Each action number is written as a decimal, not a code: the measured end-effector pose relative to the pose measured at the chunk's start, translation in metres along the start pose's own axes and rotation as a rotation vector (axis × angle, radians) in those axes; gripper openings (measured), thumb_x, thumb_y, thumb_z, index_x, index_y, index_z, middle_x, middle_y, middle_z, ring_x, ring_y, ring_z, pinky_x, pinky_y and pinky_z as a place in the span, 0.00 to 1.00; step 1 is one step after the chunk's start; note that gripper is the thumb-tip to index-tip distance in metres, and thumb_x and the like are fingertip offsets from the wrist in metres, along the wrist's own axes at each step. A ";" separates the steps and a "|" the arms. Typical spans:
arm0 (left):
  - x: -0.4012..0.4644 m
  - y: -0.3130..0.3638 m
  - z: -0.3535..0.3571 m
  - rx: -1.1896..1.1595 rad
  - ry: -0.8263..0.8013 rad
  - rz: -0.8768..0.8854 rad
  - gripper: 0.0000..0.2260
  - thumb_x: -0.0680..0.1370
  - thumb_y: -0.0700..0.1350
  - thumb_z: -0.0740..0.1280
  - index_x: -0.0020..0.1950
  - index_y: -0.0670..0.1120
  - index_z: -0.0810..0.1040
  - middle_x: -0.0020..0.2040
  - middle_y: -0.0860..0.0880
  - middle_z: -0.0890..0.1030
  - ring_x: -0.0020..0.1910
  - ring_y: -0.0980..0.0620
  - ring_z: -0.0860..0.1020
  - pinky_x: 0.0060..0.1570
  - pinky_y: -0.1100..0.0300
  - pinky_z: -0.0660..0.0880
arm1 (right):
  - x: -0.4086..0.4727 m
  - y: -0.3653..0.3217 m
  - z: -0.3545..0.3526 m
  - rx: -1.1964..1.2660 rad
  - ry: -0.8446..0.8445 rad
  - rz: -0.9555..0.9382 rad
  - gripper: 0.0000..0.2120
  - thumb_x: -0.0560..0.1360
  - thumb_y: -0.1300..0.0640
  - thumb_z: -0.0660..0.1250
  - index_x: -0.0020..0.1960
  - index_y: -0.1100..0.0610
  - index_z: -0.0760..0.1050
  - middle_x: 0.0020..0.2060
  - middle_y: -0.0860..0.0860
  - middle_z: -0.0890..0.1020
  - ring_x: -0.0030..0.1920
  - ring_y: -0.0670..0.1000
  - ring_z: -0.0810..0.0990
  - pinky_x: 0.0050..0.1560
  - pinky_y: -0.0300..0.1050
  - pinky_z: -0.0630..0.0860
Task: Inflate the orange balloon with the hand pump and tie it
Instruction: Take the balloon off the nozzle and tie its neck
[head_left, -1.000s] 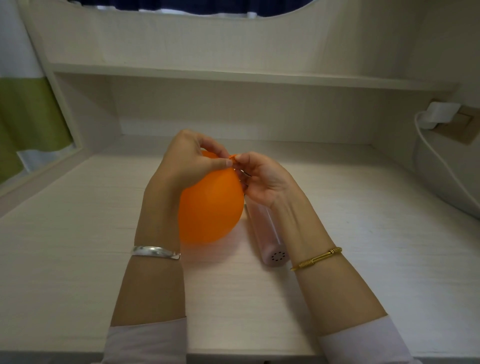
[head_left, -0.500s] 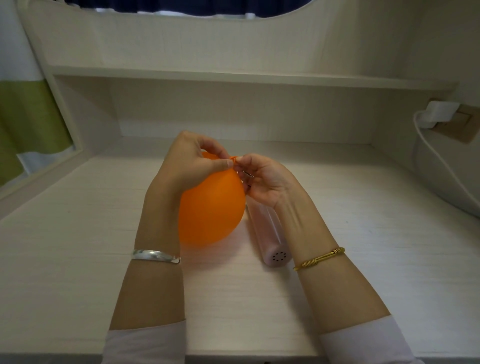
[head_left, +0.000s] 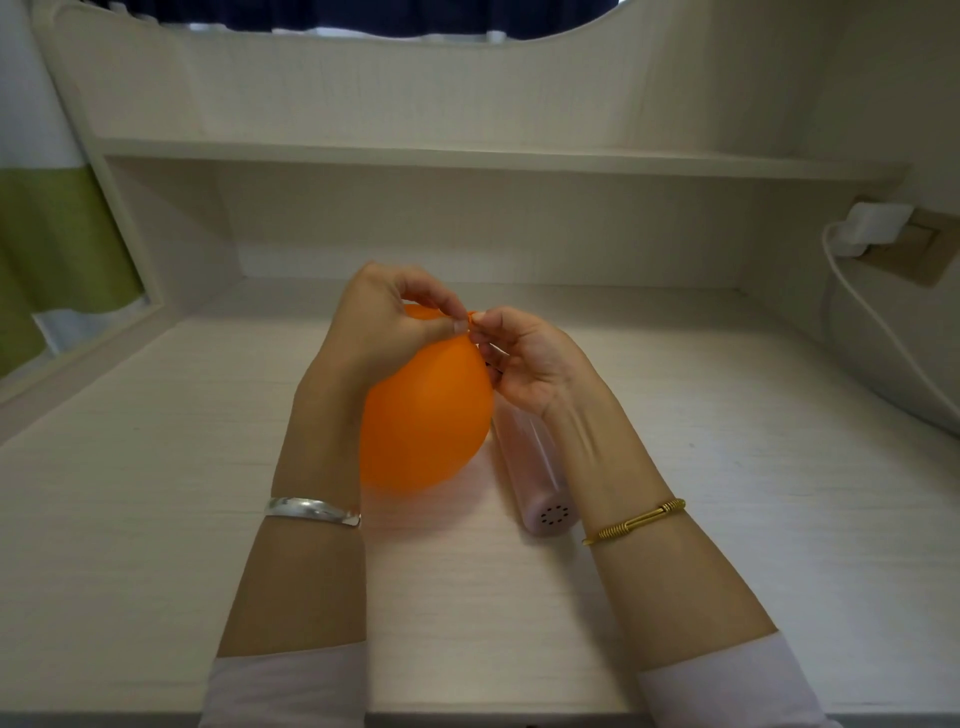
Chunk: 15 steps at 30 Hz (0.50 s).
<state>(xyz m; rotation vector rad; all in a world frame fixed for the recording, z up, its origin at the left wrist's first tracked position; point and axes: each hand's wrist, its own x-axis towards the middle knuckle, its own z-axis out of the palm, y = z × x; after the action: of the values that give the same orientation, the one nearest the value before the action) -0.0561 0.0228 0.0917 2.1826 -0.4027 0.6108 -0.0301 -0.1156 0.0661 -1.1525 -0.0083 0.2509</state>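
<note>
Now: neck pinched between both hands, knot pending

Left hand (head_left: 382, 325) curls over the orange balloon (head_left: 428, 415), pinching its neck; the body hangs toward the person above the desk (head_left: 156, 493). Right hand (head_left: 524, 358) pinches the neck tip, the hand pump (head_left: 540, 483) lying beneath. Against earlier frames, both grips look almost unchanged.

No readable text, label, brand, number or sign anywhere in view. Pale pink hand pump (head_left: 540, 478): end cap shows only ring of small holes, no print. Orange balloon (head_left: 426, 415) just left of pump: plain skin, no lettering. White plug (head_left: 872, 228) at wall socket, far right of pump and well apart: no marking legible.
</note>
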 end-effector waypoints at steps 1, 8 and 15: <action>0.000 0.000 0.000 -0.001 0.010 -0.008 0.05 0.70 0.40 0.73 0.41 0.50 0.81 0.42 0.52 0.79 0.45 0.55 0.75 0.43 0.65 0.67 | 0.000 0.000 0.000 0.006 0.005 -0.003 0.08 0.71 0.65 0.64 0.34 0.58 0.73 0.32 0.51 0.75 0.35 0.47 0.70 0.37 0.40 0.65; 0.003 0.001 0.002 0.073 0.061 -0.045 0.06 0.70 0.42 0.73 0.47 0.46 0.84 0.42 0.51 0.79 0.47 0.53 0.76 0.48 0.58 0.69 | 0.002 0.003 0.003 0.067 0.063 -0.030 0.08 0.69 0.66 0.67 0.32 0.58 0.74 0.30 0.51 0.76 0.34 0.47 0.72 0.37 0.41 0.68; 0.004 0.002 0.005 0.107 0.065 -0.036 0.07 0.70 0.44 0.74 0.47 0.45 0.85 0.41 0.50 0.79 0.40 0.61 0.72 0.38 0.68 0.65 | 0.004 0.005 0.003 0.041 0.111 -0.079 0.09 0.67 0.67 0.68 0.30 0.58 0.75 0.28 0.51 0.76 0.35 0.48 0.73 0.38 0.43 0.70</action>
<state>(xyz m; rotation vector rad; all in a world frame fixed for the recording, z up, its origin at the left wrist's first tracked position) -0.0518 0.0172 0.0921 2.2596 -0.3021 0.6956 -0.0277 -0.1109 0.0625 -1.1213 0.0486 0.1162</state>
